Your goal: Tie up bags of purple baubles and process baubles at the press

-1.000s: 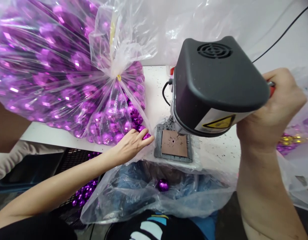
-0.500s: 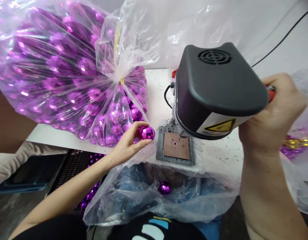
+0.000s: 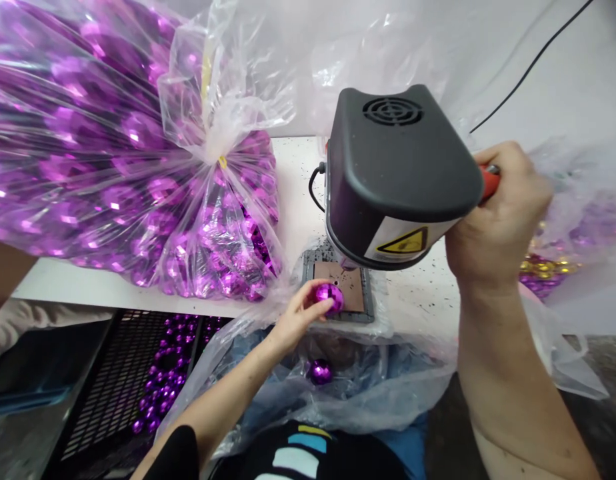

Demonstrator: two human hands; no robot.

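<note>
My left hand (image 3: 299, 315) is closed around a shiny purple mirrored ball (image 3: 330, 297), thumb and fingers at its sides. It holds the ball over the near left part of a brown square pad (image 3: 354, 293), which has a small hole and lies on a grey metal base (image 3: 369, 315). Above the pad stands a black-housed bench drill press (image 3: 403, 173) with a yellow warning label. My right hand (image 3: 503, 213) grips the red-ended handle (image 3: 490, 183) at the machine's right side. The drill's tip is mostly hidden under the housing.
A large tied clear bag of purple balls (image 3: 113, 180) fills the left of the white table (image 3: 298, 180). Dark chips lie around the base. An open plastic bag (image 3: 388, 400) across my lap holds one purple ball (image 3: 321, 371). A black crate (image 3: 108, 373) stands below left.
My left hand has carried the purple ball rightward from beside the big bag to over the brown pad. My right hand stays on the handle. The view has shifted slightly.
</note>
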